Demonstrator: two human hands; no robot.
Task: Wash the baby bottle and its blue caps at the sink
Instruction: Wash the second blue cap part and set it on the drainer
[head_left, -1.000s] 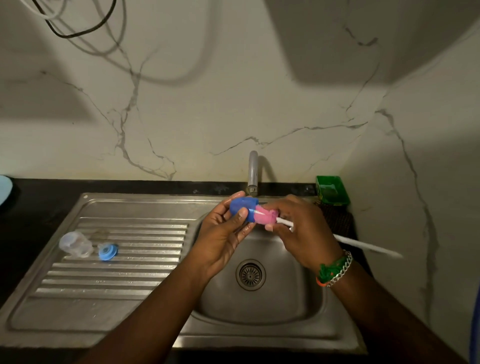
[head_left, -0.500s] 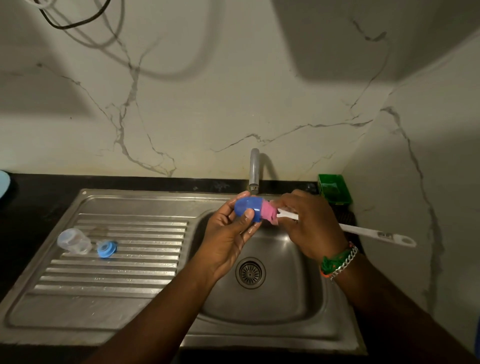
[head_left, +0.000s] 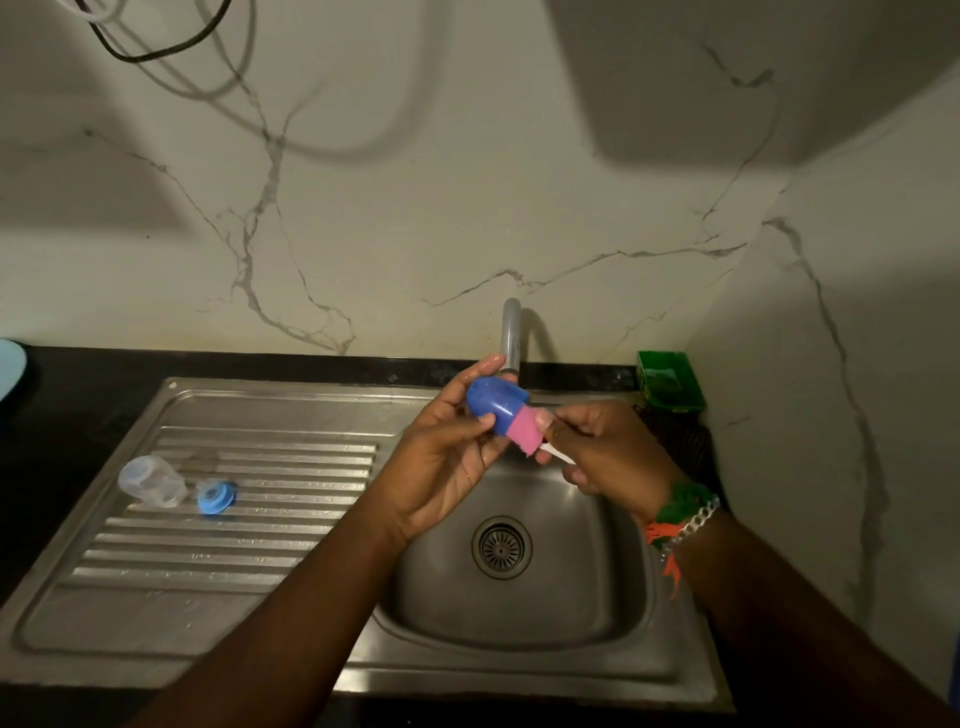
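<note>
Both forearms are bare, with no sleeves reaching into view. The right wrist carries a silver chain-link bracelet (head_left: 696, 521) next to a band of green and orange thread (head_left: 675, 512), whose loose orange ends hang down below the wrist. The left hand (head_left: 441, 467) and its wrist wear nothing; the right hand (head_left: 608, 452) shows no rings.

Blue cap (head_left: 496, 404) and pink sponge (head_left: 523, 435) in hands

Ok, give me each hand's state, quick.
Left hand: holding the blue cap.
Right hand: holding the sponge brush by its handle, sponge inside the cap.
</note>
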